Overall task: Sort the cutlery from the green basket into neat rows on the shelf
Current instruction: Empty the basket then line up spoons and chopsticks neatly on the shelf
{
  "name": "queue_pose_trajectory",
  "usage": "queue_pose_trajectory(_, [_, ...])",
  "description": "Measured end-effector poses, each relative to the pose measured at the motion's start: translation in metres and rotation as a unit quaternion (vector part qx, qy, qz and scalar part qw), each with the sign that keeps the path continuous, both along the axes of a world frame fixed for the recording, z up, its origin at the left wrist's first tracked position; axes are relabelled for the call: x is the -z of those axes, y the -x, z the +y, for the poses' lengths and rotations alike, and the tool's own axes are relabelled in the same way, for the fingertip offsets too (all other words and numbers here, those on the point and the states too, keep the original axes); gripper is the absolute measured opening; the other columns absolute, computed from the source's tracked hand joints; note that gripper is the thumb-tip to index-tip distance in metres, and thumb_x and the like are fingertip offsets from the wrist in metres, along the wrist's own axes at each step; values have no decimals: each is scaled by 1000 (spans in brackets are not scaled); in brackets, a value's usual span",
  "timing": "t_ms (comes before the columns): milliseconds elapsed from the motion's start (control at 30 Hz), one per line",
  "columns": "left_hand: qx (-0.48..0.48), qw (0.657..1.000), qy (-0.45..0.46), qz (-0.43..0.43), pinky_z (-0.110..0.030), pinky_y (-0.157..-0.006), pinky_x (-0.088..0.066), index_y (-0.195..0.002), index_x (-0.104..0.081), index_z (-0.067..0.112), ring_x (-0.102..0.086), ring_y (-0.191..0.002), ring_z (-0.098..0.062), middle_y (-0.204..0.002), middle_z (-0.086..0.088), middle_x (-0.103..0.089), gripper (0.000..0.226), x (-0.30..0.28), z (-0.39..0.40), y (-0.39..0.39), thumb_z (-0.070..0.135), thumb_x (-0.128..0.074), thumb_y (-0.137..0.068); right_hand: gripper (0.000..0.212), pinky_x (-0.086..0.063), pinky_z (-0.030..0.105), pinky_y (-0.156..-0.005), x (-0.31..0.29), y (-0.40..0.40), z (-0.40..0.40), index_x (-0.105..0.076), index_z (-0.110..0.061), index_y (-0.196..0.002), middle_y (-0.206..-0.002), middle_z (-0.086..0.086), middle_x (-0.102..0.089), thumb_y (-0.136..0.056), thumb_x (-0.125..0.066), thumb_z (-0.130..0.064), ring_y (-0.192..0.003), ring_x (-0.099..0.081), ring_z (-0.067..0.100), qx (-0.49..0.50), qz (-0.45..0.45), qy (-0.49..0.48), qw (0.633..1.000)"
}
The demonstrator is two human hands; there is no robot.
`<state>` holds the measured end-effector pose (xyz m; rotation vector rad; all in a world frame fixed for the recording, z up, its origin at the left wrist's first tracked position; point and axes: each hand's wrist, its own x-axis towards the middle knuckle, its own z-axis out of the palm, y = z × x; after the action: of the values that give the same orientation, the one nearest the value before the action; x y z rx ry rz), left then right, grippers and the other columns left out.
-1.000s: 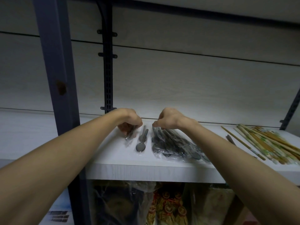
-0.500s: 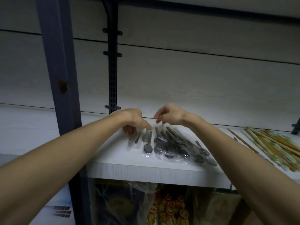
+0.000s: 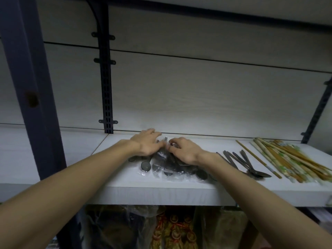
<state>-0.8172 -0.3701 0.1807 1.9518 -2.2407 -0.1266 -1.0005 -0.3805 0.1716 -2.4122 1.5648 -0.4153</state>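
Plastic-wrapped metal spoons [image 3: 172, 168] lie in a pile on the white shelf [image 3: 161, 194], bowls toward the front edge. My left hand [image 3: 148, 144] rests flat on the left side of the pile, fingers spread. On the pile's right side my right hand [image 3: 183, 150] lies with curled fingers pressing the wrappers. Both hands touch the pile near the handle ends; neither lifts anything. One wrapped spoon [image 3: 145, 165] sticks out at the left. The green basket is not in view.
Loose dark spoons [image 3: 248, 164] lie right of my right arm. Wrapped wooden chopsticks [image 3: 287, 159] fill the shelf's right end. A dark upright post [image 3: 34, 90] stands at the left and a slotted rail [image 3: 106, 78] behind. Bagged goods [image 3: 172, 229] sit on the shelf below.
Both hands have flattened from pinching the handle ends to pressing down on the wrapped spoons. The separate left spoons now sit closer to the pile. The camera moved nearer and right.
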Motion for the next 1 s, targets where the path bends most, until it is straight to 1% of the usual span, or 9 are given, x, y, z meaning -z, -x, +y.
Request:
queue_pose_trajectory(167, [3, 996, -28, 79, -45, -98, -46, -106, -63, 22, -57, -117, -27, -115, 0, -62, 46, 15, 0, -5, 58, -36, -99, 47, -42, 34, -106, 1, 0, 1, -58, -18, -139, -143, 10, -56, -100, -49, -43, -130, -53, 29, 21, -45, 21, 999])
queue_pose_trajectory(333, [-27, 979, -63, 191, -38, -117, -30, -151, -43, 16, -36, -145, -26, -159, -6, -39, 57, -7, 7, -6, 37, -55, -99, 55, -40, 32, -108, -25, 16, 8, -57, -17, -141, -144, 8, -57, -97, -55, -52, -132, -53, 25, 23, -63, -13, 998])
queue_pose_trajectory(400, [-50, 984, -52, 165, -41, -116, -34, -151, -42, 15, -39, -143, -30, -160, -9, -37, 66, -17, 8, -6, 53, -50, -98, 74, -44, 37, -106, -38, 24, 14, -52, -13, -142, -144, 11, -56, -91, -55, -66, -126, -56, 30, 69, 19, -25, 997])
queue_pose_trajectory(500, [-135, 987, -63, 56, -50, -113, -39, -155, -35, 14, -42, -140, -39, -160, -14, -34, 100, -35, 21, -4, 86, -35, -85, 94, -57, 41, -89, -59, 35, 29, -56, -7, -132, -116, 14, -64, -79, -52, -84, -93, -67, 31, 160, 90, -71, 980])
queue_pose_trajectory(633, [-188, 966, -175, 27, -50, -104, -50, -155, -35, 15, -56, -127, -40, -157, -18, -40, 111, -44, 41, 2, 93, -34, -77, 110, -59, 42, -83, -69, 40, 41, -44, -4, -145, -125, 25, -61, -73, -60, -84, -93, -67, 36, 216, 86, -221, 947])
queue_pose_trajectory(733, [-171, 966, -192, 28, -48, -107, -48, -152, -40, 12, -56, -127, -39, -152, -20, -45, 104, -42, 45, 13, 88, -34, -82, 119, -56, 37, -60, -65, 40, 45, -43, 1, -142, -107, 21, -60, -62, -72, -82, -79, -65, 33, 218, 71, -276, 933])
queue_pose_trajectory(833, [-151, 969, -187, 65, -41, -94, -52, -147, -48, 8, -65, -110, -35, -140, -22, -56, 100, -44, 43, 26, 85, -42, -83, 121, -59, 39, -64, -63, 31, 45, -40, -1, -145, -125, 21, -57, -59, -79, -77, -86, -63, 33, 193, 56, -292, 935])
queue_pose_trajectory(900, [-139, 970, -181, 85, -42, -101, -50, -146, -47, 8, -62, -119, -37, -144, -21, -54, 99, -44, 42, 34, 82, -51, -82, 113, -60, 40, -70, -62, 23, 49, -41, -4, -144, -133, 21, -55, -63, -81, -71, -93, -63, 34, 176, 61, -295, 937])
queue_pose_trajectory(1000, [-128, 974, -166, 86, -42, -106, -43, -149, -42, 7, -51, -134, -36, -153, -18, -45, 95, -45, 44, 40, 73, -60, -84, 78, -62, 37, -77, -59, 14, 52, -56, -5, -123, -114, 17, -65, -74, -79, -62, -93, -70, 28, 147, 48, -290, 945])
